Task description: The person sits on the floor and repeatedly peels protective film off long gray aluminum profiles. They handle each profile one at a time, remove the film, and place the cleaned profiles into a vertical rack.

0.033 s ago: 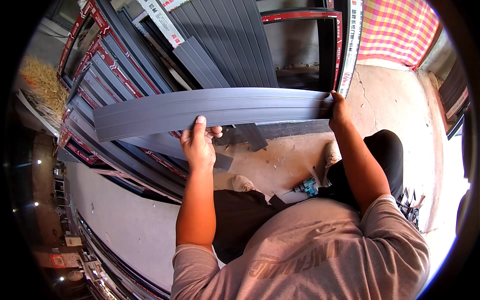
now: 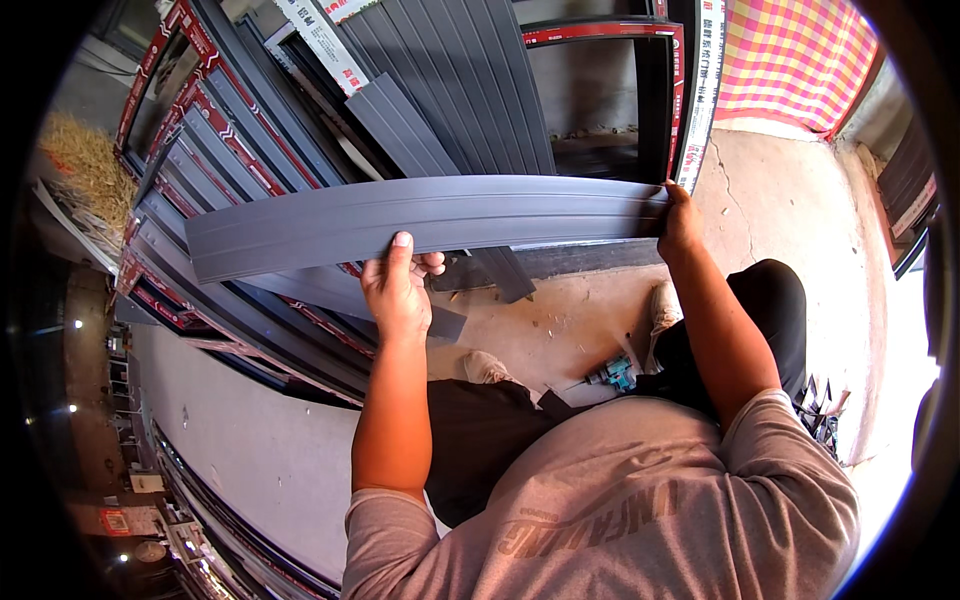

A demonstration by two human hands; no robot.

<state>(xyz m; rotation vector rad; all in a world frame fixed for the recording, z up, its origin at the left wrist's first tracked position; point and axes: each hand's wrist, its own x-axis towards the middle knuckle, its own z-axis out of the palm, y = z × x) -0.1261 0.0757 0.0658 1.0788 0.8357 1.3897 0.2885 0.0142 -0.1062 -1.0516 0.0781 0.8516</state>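
A long grey grooved panel strip spans the view in front of me, held up off the floor by both hands. My left hand grips its near edge left of the middle, thumb on the face and fingers underneath. At the strip's right end my right hand is closed round the edge; part of its fingers is hidden behind. The strip's left end sticks out freely over a row of dark profiles. Below, on the floor by my feet, lies a teal and black power drill.
Wide grooved dark panels and a black frame with red tape lean beyond the strip. Small scraps lie on the concrete floor. A checked cloth hangs at the far right, and straw is heaped at the left.
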